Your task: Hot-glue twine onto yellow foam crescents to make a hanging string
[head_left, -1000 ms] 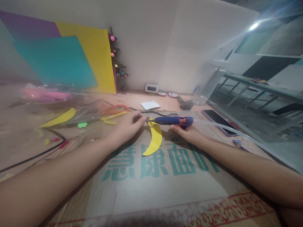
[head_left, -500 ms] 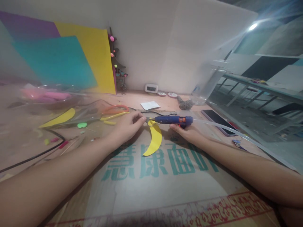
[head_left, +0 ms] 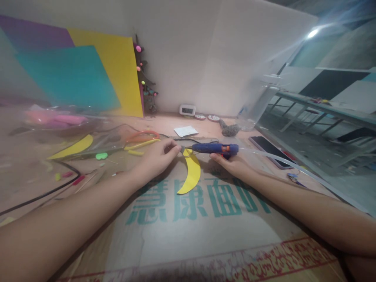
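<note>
My right hand (head_left: 226, 162) is wrapped round a blue hot glue gun (head_left: 210, 148), which points left with a clear glue stick (head_left: 264, 152) trailing from its back. The nozzle reaches the upper end of a yellow banana-shaped cutout (head_left: 193, 172), where a small grey piece (head_left: 182, 149) shows. At that same end, the thumb and fingers of my left hand (head_left: 164, 152) are pinched together; the exact grip is partly hidden. The cutout's curved body lies over the printed cardboard (head_left: 176, 239), its pointed tip towards me.
Orange-handled scissors (head_left: 141, 135), yellow strips (head_left: 135, 152) and a second yellow cutout (head_left: 73, 147) lie to the left, near a black cord (head_left: 44, 197). Behind are a small clock (head_left: 187, 110) and a white card (head_left: 185, 131). A phone (head_left: 268, 150) rests at right.
Both hands, the glue gun and the cutout hold almost the same position; the view has shifted only very slightly.
</note>
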Motion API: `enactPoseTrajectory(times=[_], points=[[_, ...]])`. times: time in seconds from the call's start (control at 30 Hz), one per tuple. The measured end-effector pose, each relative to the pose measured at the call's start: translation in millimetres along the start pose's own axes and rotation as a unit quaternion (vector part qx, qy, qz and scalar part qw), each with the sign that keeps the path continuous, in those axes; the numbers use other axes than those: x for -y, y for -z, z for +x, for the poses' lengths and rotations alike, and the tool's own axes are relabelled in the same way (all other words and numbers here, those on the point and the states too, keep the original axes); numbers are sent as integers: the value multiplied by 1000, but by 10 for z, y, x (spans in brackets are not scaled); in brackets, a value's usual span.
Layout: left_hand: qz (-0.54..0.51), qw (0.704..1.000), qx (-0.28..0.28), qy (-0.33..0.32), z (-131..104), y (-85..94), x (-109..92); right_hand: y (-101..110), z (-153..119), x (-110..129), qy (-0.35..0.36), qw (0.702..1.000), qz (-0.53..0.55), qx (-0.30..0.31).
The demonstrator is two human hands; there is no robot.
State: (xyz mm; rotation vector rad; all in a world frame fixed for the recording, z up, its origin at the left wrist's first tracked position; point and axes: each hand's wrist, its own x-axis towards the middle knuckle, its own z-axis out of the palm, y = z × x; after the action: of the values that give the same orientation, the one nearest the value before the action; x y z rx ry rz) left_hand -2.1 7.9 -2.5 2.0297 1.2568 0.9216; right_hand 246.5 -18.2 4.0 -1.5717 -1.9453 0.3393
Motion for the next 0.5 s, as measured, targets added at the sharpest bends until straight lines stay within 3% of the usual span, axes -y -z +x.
enactPoseTrajectory(times=[0.5], points=[[5, 1000, 1, -5, 0, -9, 2, 10, -2, 25, -40, 999, -7, 1]])
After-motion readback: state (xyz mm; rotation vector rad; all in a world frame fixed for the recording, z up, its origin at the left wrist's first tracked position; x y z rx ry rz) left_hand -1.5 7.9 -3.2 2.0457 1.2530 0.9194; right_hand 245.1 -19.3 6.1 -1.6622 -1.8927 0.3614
